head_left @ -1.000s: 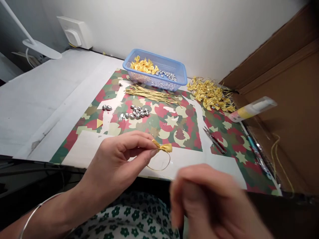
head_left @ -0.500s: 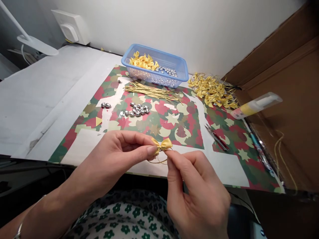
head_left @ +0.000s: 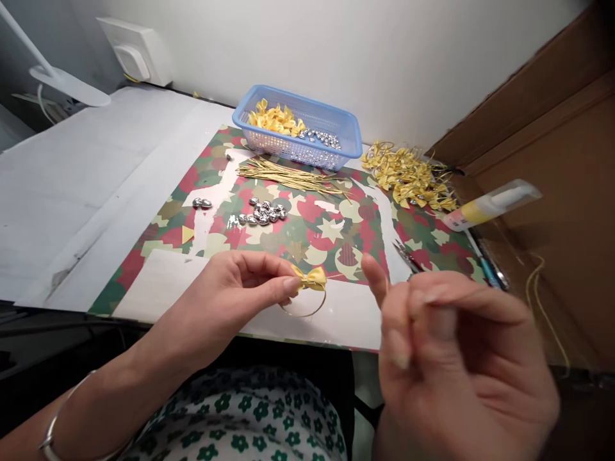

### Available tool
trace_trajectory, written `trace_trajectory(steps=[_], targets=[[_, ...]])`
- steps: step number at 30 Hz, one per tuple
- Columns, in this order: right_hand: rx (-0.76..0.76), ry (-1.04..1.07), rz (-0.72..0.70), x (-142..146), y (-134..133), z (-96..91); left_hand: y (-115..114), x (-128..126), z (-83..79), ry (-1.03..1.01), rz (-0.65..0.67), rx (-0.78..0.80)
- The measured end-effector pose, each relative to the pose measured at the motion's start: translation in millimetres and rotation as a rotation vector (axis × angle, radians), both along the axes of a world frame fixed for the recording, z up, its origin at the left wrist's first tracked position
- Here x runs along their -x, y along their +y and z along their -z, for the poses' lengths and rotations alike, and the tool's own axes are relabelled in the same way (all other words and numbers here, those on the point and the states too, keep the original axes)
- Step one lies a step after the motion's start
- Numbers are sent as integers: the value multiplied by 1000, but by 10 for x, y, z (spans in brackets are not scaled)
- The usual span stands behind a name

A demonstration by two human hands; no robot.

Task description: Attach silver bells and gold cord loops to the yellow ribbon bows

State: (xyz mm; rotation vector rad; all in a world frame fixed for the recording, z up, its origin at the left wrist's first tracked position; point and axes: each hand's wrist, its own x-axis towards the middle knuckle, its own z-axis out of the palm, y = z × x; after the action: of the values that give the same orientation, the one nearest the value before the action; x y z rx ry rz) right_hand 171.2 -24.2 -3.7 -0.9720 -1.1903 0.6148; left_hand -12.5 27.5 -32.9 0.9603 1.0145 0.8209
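My left hand [head_left: 240,282] pinches a yellow ribbon bow [head_left: 313,278] between thumb and fingertips, above the front of the table. From the bow hangs a loop of thin gold cord [head_left: 321,307]. My right hand [head_left: 456,358] is apart from the bow, to its right and close to the camera, slightly blurred. Its fingers are curled in and one finger points up; whether anything sits in them is hidden. Beyond the hands lie a cluster of shiny silver beads [head_left: 263,213] and a bundle of cut gold cords [head_left: 288,176].
A blue basket [head_left: 355,137] holds yellow bows and silver beads. A pile of corded bows [head_left: 408,176] lies right of it. Near my right hand are a pointed metal tool [head_left: 406,253], partly covered, a bottle [head_left: 490,203] and a pen [head_left: 487,266]. Cardboard [head_left: 552,166] stands at the right.
My right hand has let go of the bow and swung right and towards the camera. My left hand keeps its pinch, and the cord loop now hangs in plain sight.
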Motion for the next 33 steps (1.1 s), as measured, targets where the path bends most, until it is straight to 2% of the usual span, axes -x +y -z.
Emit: trace_trajectory(steps=[2, 5, 8, 17, 33], targets=[[-59, -261, -1, 16, 18, 55, -6, -4, 4, -22, 8, 13], [-56, -660, -31, 42, 14, 159, -16, -15, 2, -50, -16, 16], [-59, -819, 33, 54, 9, 224, -18, -32, -6, -85, -21, 42], [-34, -883, 44, 75, 19, 203, 9, -40, -1, -158, -28, 114], [-11, -895, 40, 77, 0, 193, -47, -52, 4, -89, -63, 25]])
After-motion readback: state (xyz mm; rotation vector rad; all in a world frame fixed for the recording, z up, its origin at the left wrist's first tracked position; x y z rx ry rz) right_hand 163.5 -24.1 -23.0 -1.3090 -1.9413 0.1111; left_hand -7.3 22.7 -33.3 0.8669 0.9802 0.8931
